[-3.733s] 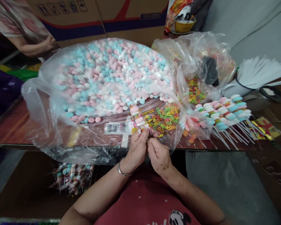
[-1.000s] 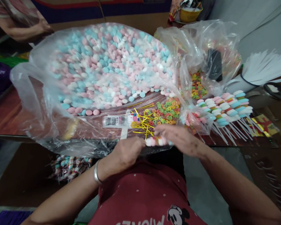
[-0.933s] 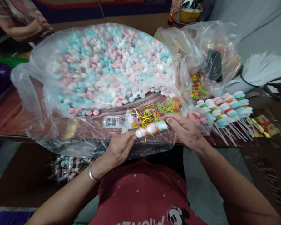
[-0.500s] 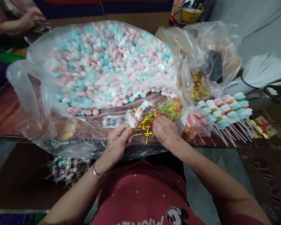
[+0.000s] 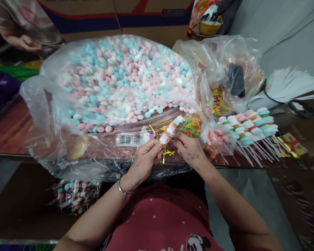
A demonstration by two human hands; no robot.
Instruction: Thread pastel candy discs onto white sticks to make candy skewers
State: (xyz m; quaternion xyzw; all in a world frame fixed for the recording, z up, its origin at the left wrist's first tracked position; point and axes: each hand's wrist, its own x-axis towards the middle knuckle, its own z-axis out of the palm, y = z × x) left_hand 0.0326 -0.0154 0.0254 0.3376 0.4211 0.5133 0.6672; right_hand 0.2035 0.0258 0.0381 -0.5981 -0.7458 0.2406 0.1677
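Note:
My left hand (image 5: 146, 157) is closed in a pinch at the lower end of a bagged marshmallow skewer (image 5: 172, 130), which tilts up to the right. My right hand (image 5: 192, 152) is close beside the skewer with its fingers curled together; what they hold, if anything, is too small to make out. Gold twist ties (image 5: 169, 152) lie scattered below and behind the skewer. Left of it is a stack of printed clear bags (image 5: 129, 138). Colourful gummy rings (image 5: 193, 124) are piled just behind my right hand.
A large clear bag of pastel marshmallows (image 5: 125, 76) covers much of the table. At right lie several marshmallow skewers (image 5: 248, 127), near a container of white sticks (image 5: 267, 99). Below left, a carton (image 5: 23, 195) contains wrapped skewers. Another person's hand (image 5: 28, 43) is at upper left.
The skewer and my left hand have shifted right in view. My right hand has come from the twist ties to beside the skewer. The camera view has also tilted slightly.

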